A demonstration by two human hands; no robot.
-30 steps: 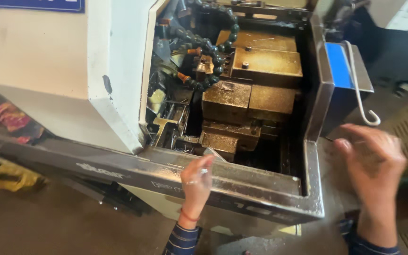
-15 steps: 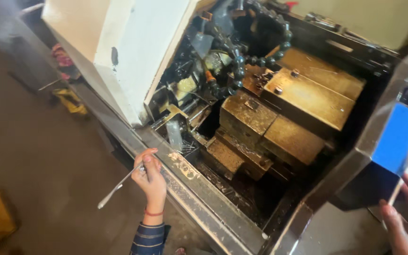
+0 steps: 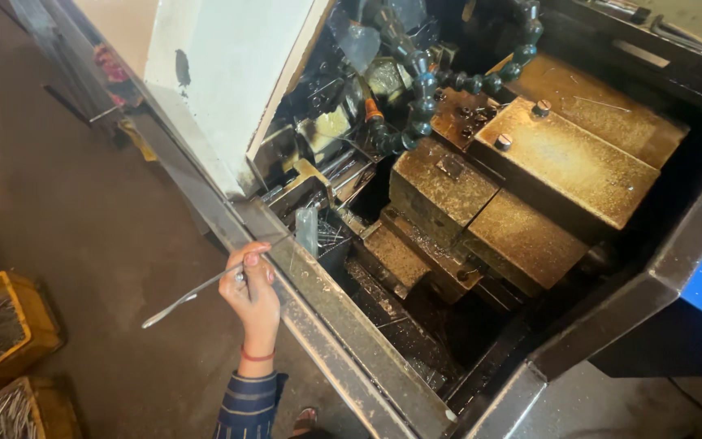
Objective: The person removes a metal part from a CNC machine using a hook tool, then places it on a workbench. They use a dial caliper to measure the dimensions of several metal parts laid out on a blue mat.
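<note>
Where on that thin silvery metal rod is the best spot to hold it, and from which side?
Probably where the left hand already pinches the thin silvery metal rod: at its machine-side end, coming from below and the floor side. The rod slants down-left over open floor, while its other end lies close to the grey steel machine rail, leaving little room there.

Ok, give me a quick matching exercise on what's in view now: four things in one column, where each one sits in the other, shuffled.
Things:
1. thin metal rod
2. yellow crate
3. segmented coolant hose
4. brass-coloured blocks

Places:
A. inside the open machine, right of centre
B. on the floor at the far left
C. in the left hand, at the machine's front rail
D. curving down from the top of the machine bay

Pairs: 1-C, 2-B, 3-D, 4-A
</note>
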